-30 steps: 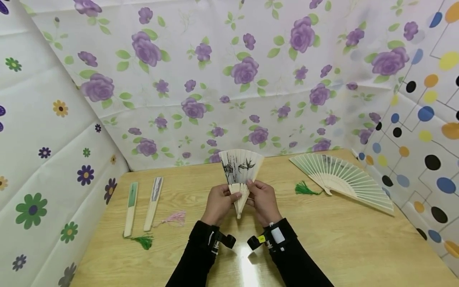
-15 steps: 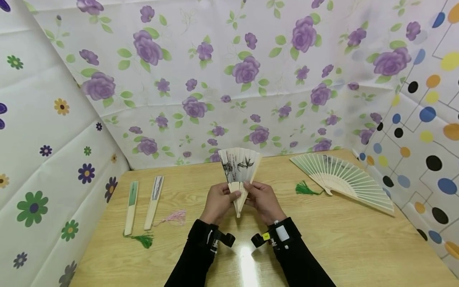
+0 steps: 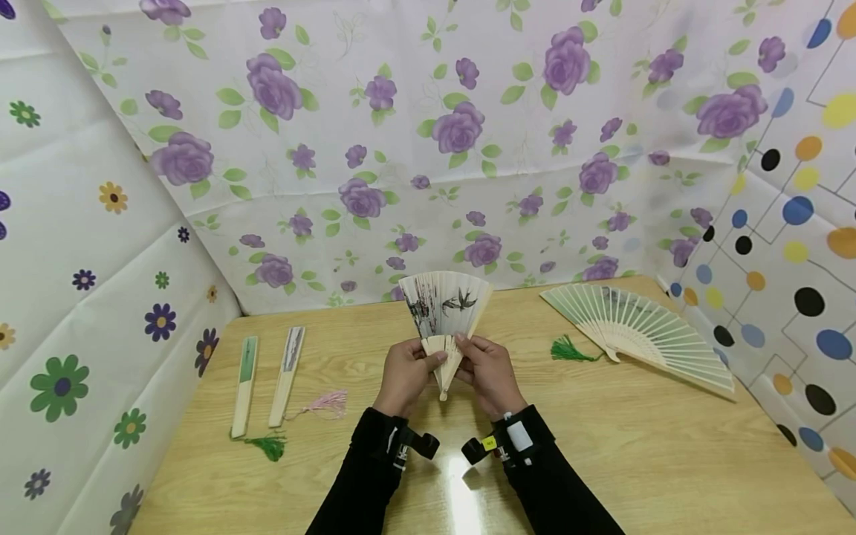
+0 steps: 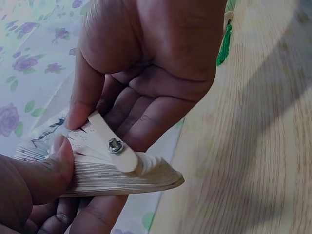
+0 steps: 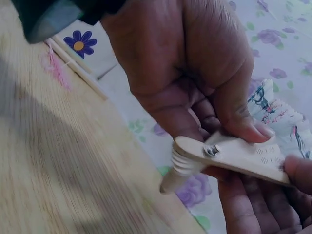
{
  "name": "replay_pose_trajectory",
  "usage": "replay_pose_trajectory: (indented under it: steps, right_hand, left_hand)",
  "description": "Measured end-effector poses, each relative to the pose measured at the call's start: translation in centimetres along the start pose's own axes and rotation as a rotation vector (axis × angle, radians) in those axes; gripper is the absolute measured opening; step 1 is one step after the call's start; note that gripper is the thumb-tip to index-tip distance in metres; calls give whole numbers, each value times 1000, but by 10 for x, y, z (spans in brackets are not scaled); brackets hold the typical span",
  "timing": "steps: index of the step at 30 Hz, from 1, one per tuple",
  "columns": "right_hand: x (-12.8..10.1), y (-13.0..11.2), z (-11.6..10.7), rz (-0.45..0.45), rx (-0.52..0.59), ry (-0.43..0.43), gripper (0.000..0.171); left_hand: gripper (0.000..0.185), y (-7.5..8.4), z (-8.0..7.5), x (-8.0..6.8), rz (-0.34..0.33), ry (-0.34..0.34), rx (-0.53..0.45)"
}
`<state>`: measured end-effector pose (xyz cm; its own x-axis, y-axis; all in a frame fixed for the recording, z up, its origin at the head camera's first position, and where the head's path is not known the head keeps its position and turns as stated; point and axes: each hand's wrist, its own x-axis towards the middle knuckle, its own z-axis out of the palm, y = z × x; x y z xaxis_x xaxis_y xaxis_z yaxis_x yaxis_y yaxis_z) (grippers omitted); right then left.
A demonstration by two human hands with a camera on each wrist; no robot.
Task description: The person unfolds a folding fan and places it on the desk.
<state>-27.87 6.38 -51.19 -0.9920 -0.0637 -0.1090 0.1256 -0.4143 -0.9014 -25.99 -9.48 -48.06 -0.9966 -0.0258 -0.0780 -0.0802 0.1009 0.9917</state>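
A white folding fan [image 3: 446, 308] with black bird and plant drawings is partly spread between both hands, its ribs pointing down to the pivot. My left hand [image 3: 405, 375] grips the left side of the ribs, thumb laid across the front. The right hand [image 3: 491, 371] pinches the right side near where leaf meets ribs. In the left wrist view, a metal rivet [image 4: 115, 145] joins the stacked ribs [image 4: 105, 173]. The right wrist view shows the outer guard stick [image 5: 234, 161], with the left thumb [image 5: 251, 130] pressing on the ribs beside it.
Two folded fans, one green [image 3: 245, 383] and one grey-topped [image 3: 287, 375], lie at left with a green tassel [image 3: 270, 447] and a pink tassel [image 3: 326, 403]. A spread green fan [image 3: 642, 334] with a green tassel [image 3: 568, 350] lies at right. Patterned cloth walls [image 3: 388, 245] surround the table.
The white fan is spread somewhat wider, its left edge having moved left and its top slightly up. Both hands keep their hold with small shifts; the other fans have not moved.
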Motion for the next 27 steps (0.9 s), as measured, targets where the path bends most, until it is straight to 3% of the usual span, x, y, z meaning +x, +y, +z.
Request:
replay_pose_trajectory:
  steps: [11, 27]
  right_hand:
    - [-1, 1, 4, -10, 42, 69, 42]
    - [1, 0, 4, -30, -11, 77, 38]
  left_hand:
    - [27, -2, 6, 3, 40, 59, -49]
    - [24, -1, 4, 4, 13, 79, -56]
